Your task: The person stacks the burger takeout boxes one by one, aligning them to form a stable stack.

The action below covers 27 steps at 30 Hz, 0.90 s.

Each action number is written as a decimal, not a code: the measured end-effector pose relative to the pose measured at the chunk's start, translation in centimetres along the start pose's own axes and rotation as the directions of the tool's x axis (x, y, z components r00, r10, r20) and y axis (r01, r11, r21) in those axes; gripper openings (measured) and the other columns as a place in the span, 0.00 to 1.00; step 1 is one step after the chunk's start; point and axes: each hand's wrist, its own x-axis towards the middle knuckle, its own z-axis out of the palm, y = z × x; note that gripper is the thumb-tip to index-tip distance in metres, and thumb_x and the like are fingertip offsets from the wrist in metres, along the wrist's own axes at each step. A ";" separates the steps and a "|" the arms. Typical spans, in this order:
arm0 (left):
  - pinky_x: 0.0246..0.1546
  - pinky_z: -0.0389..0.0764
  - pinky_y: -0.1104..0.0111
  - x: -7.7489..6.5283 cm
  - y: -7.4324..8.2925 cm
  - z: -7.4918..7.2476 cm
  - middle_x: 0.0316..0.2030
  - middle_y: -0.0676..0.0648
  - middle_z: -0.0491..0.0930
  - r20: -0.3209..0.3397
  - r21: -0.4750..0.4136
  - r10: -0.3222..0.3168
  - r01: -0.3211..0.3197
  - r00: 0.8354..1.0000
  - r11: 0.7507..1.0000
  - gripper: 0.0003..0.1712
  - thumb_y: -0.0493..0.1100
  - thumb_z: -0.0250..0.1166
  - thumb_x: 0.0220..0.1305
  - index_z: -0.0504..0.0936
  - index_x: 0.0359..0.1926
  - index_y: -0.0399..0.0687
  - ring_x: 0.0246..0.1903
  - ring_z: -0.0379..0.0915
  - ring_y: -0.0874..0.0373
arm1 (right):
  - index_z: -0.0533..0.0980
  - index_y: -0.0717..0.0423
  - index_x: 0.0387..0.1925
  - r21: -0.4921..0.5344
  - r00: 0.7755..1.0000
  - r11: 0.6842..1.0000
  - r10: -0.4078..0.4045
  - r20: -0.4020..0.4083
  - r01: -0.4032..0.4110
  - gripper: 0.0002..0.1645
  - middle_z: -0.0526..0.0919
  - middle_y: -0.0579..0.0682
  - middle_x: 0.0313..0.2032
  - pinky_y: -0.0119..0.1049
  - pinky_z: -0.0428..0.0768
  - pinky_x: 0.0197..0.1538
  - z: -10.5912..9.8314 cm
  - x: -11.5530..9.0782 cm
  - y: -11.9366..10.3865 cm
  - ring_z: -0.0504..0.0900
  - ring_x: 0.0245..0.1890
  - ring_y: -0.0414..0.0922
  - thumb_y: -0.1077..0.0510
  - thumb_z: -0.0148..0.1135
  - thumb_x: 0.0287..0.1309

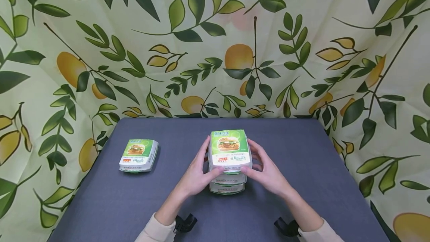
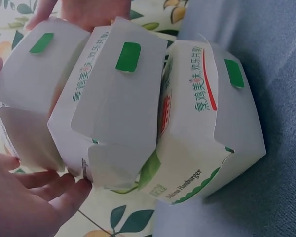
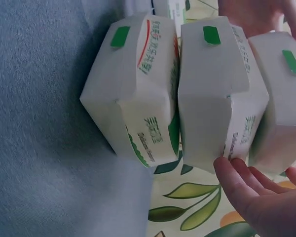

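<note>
Three white-and-green burger boxes are stacked at the middle of the table. The top burger box has a burger picture on its lid. My left hand holds its left side, thumb at the front edge. My right hand grips the opposite side in the same way. In the left wrist view, left fingertips reach the edge of the middle burger box. Right fingertips also lie at that box in the right wrist view. Lowest is the bottom burger box, resting on the table.
Another burger box sits alone on the table to the left of the stack. A dark blue-grey cloth covers the table. Behind and beside it hangs a leaf-and-fruit patterned curtain.
</note>
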 end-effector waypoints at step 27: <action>0.68 0.64 0.43 -0.2 -0.3 -0.2 0.76 0.45 0.57 -0.008 -0.037 0.047 -0.048 0.999 0.998 0.52 0.50 0.68 0.67 0.46 0.81 0.51 0.72 0.56 0.51 | 0.47 0.49 0.81 0.018 1.000 1.000 -0.011 -0.013 0.011 0.54 0.63 0.57 0.72 0.37 0.75 0.62 0.9 0.1 0.2 0.66 0.70 0.58 0.55 0.68 0.64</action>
